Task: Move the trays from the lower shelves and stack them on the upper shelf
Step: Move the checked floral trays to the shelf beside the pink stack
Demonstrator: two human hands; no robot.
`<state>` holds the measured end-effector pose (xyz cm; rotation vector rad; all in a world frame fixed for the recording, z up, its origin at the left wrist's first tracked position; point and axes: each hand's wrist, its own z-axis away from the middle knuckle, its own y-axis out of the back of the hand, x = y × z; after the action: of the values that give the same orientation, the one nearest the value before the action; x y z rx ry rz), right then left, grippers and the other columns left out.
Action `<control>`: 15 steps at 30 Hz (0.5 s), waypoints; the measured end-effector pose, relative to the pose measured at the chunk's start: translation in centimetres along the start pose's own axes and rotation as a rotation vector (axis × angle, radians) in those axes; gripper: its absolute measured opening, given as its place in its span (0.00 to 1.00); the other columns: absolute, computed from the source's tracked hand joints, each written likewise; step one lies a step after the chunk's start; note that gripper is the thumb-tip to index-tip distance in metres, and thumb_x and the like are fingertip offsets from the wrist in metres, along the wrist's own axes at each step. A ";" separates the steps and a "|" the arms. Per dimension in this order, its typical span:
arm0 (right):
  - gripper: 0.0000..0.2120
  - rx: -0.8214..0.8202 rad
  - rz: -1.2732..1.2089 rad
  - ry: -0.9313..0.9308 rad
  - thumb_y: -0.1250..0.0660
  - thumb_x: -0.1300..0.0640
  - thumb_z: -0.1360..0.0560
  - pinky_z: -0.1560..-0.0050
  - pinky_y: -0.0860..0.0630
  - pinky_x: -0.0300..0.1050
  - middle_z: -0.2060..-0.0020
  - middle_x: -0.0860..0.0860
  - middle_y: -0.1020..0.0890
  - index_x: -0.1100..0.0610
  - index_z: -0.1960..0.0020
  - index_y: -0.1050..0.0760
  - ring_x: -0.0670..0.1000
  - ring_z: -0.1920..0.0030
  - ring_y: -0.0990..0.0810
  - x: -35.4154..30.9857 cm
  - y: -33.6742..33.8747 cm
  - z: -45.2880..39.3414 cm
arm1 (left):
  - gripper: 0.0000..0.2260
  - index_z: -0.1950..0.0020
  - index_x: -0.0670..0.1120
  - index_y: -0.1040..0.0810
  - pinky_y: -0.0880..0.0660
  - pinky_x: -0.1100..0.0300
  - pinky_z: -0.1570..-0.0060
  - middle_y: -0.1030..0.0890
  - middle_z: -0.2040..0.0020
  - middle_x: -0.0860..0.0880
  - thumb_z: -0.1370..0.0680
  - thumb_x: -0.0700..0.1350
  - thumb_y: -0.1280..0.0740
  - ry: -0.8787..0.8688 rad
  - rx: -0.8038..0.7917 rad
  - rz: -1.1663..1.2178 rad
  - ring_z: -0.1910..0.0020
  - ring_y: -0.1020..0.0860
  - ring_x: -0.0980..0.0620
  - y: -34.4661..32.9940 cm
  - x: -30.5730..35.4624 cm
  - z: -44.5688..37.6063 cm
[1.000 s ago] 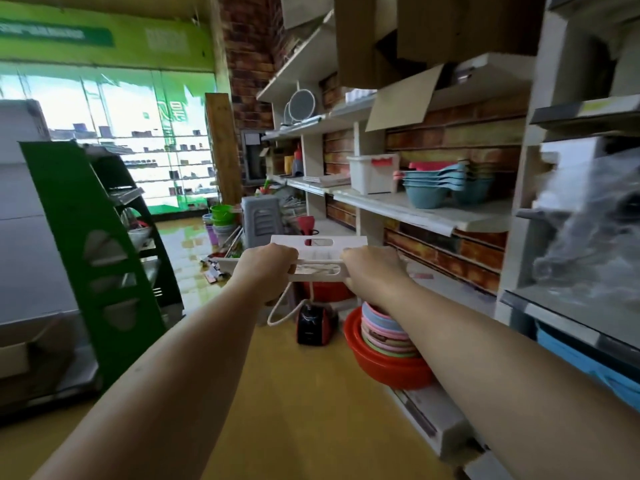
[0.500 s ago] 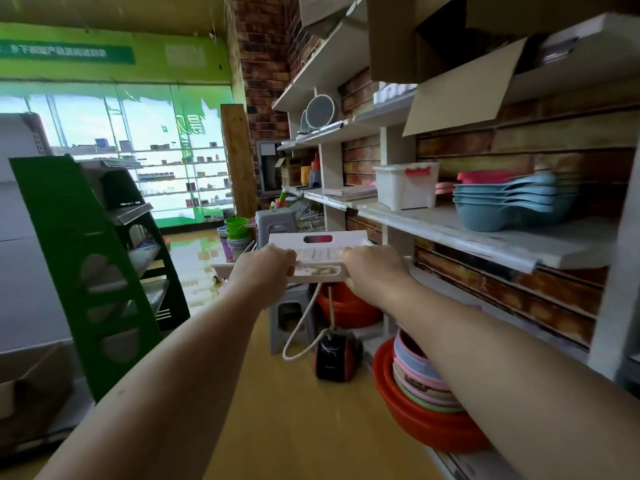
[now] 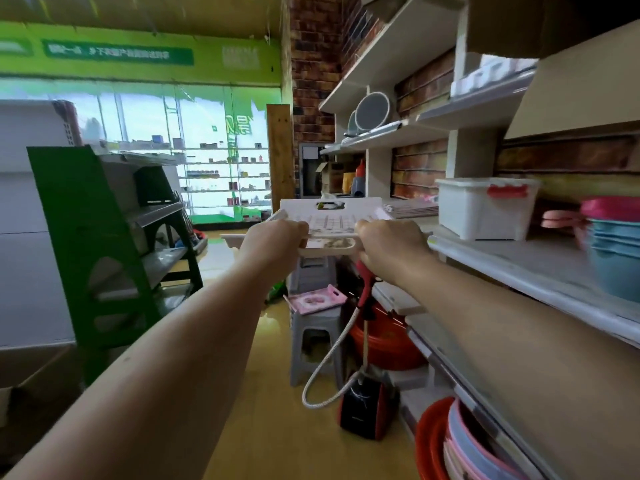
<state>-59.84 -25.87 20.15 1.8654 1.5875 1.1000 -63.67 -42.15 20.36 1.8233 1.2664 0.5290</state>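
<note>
1. Gripping a stack of white trays [image 3: 330, 226] at the centre of the frame, a person holds it out at arm's length in a shop aisle, level with the shelf [image 3: 540, 271] on the right.
2. Both grips are closed on the stack's near edge: the left hand [image 3: 277, 242] curls over its left part, the right hand [image 3: 389, 245] over its right part.
3. Each tray has a slot handle; the far one shows at the top of the stack, tilted up toward the camera.
4. On the shelf, at the right of the frame, a white storage box [image 3: 485, 209] with a red clip stands near the front edge, and a stack of blue basins [image 3: 616, 251] topped by a pink one sits at the far right edge.
5. Flat packets [image 3: 412, 206] lie on the same shelf just beyond the trays.
6. Higher up at the upper middle right, round mirrors [image 3: 372, 110] lean on another shelf against the brick wall.
7. Below the hands, a grey plastic stool [image 3: 317, 337] carries a pink packet [image 3: 317, 301], and a red and black garment steamer [image 3: 363, 407] with a white hose stands on the yellow floor.
8. Red tubs and pastel basins [image 3: 464, 445] fill the lower right corner.
9. At the left of the frame stands a green display rack [image 3: 69, 237].
</note>
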 end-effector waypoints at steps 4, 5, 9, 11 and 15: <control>0.11 0.014 0.040 -0.023 0.42 0.62 0.21 0.61 0.34 0.45 0.51 0.54 0.18 0.57 0.41 0.27 0.57 0.52 0.18 -1.3 -5.9 -6.3 | 0.09 0.45 0.48 0.25 0.29 0.59 0.59 0.19 0.47 0.47 0.21 0.38 0.41 -0.036 0.036 0.010 0.50 0.21 0.47 -5.8 -4.3 -5.6; 0.10 0.020 0.044 -0.034 0.42 0.62 0.21 0.61 0.34 0.45 0.51 0.54 0.18 0.57 0.42 0.27 0.57 0.51 0.18 -1.7 -7.3 -8.0 | 0.09 0.44 0.48 0.25 0.29 0.59 0.59 0.19 0.47 0.47 0.21 0.38 0.41 -0.054 0.050 0.002 0.50 0.21 0.48 -7.3 -5.5 -7.3; 0.10 0.014 0.036 -0.102 0.42 0.61 0.21 0.59 0.35 0.44 0.50 0.53 0.17 0.57 0.42 0.27 0.56 0.49 0.18 -2.6 -12.1 -15.5 | 0.09 0.42 0.48 0.26 0.33 0.60 0.60 0.20 0.45 0.48 0.21 0.40 0.41 -0.130 0.074 -0.050 0.47 0.21 0.48 -12.0 -10.1 -14.7; 0.10 0.013 0.044 -0.131 0.42 0.61 0.21 0.58 0.32 0.44 0.49 0.52 0.17 0.56 0.42 0.27 0.56 0.49 0.18 -2.5 -14.3 -19.1 | 0.09 0.42 0.48 0.26 0.30 0.58 0.59 0.20 0.44 0.48 0.21 0.40 0.41 -0.156 0.080 -0.049 0.47 0.21 0.47 -13.9 -11.8 -18.5; 0.10 -0.011 0.082 -0.170 0.42 0.59 0.21 0.56 0.29 0.44 0.48 0.51 0.18 0.56 0.41 0.28 0.54 0.48 0.18 -1.4 -18.8 -25.1 | 0.10 0.43 0.49 0.26 0.27 0.56 0.55 0.20 0.44 0.48 0.21 0.39 0.41 -0.188 0.065 -0.008 0.46 0.22 0.46 -18.6 -13.8 -25.4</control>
<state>-91.19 -26.62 19.93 1.9753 1.4197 0.9535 -98.06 -42.01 21.03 1.8735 1.1736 0.3067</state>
